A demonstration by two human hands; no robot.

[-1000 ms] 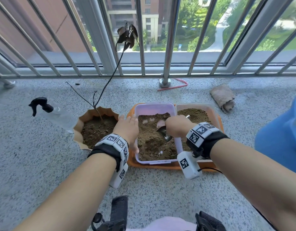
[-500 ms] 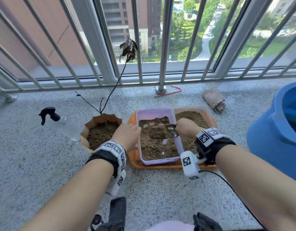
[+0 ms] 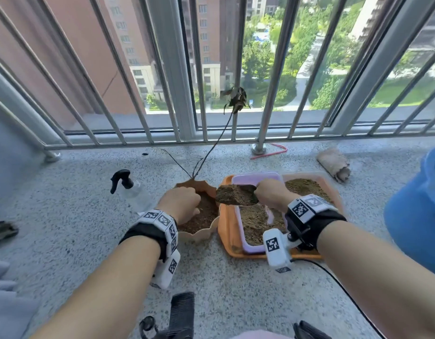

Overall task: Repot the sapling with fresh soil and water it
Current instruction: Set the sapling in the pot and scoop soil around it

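Heaped metal scoop (image 3: 236,195) lifted beside scalloped pot (image 3: 201,234).

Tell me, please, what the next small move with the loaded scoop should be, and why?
Probably carry the scoop a little further left and tip it over the pot. The right hand holds it heaped with soil, lifted clear of the purple tub and level with the pot's rim, while the left hand rests on the pot's soil near the sapling.

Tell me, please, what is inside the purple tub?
The purple tub holds loose brown soil. The right hand and its full trowel cover the tub's far part, so its contents there are hidden.
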